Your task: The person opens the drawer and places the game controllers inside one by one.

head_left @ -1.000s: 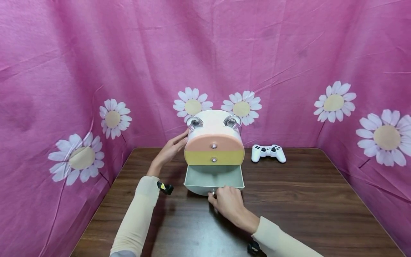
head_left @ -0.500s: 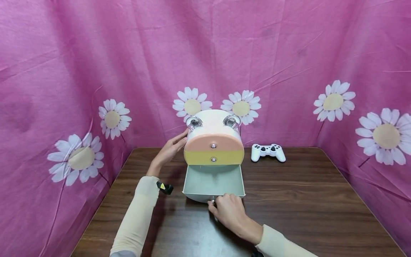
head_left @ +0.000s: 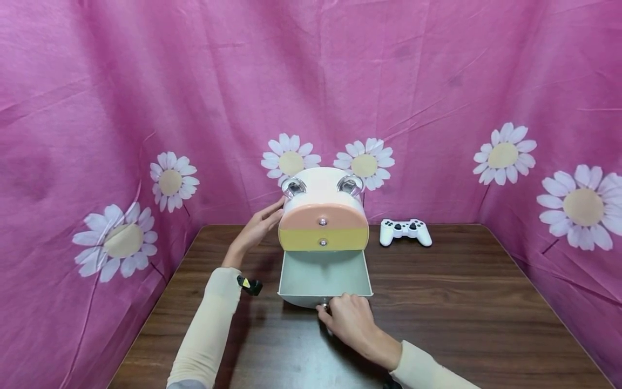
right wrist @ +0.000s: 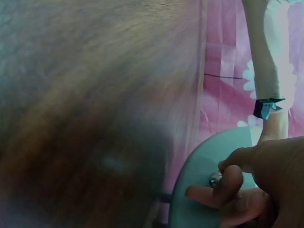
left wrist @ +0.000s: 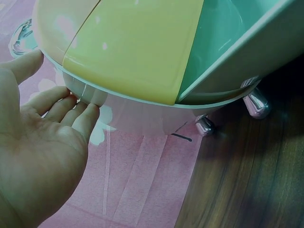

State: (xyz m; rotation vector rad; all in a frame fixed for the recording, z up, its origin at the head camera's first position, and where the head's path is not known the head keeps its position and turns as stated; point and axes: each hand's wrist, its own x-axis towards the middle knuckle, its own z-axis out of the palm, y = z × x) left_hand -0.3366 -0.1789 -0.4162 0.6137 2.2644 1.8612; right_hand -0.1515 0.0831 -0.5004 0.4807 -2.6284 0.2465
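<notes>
A small frog-shaped drawer cabinet (head_left: 323,186) stands on the table with a white top and two silver ring-like eyes. Its pink upper drawer (head_left: 306,217) and yellow middle drawer (head_left: 298,239) are closed. The green bottom drawer (head_left: 323,273) is pulled far out, and its inside shows bare. My right hand (head_left: 352,321) holds the silver knob (right wrist: 215,179) on that drawer's front, thumb and curled fingers about it. On the cabinet's left side rests my left hand (head_left: 257,229); in the left wrist view its fingertips (left wrist: 90,114) touch the glossy white wall.
A white game controller (head_left: 405,232) lies on the brown wooden table (head_left: 461,302), right of the cabinet near the back edge. Short silver feet (left wrist: 256,104) hold the cabinet up. A pink curtain (head_left: 427,108) with daisies surrounds the table on three sides.
The green drawer has slid further out toward me, with my right hand on its knob; in the last half second it has barely moved. My left hand has kept its place.
</notes>
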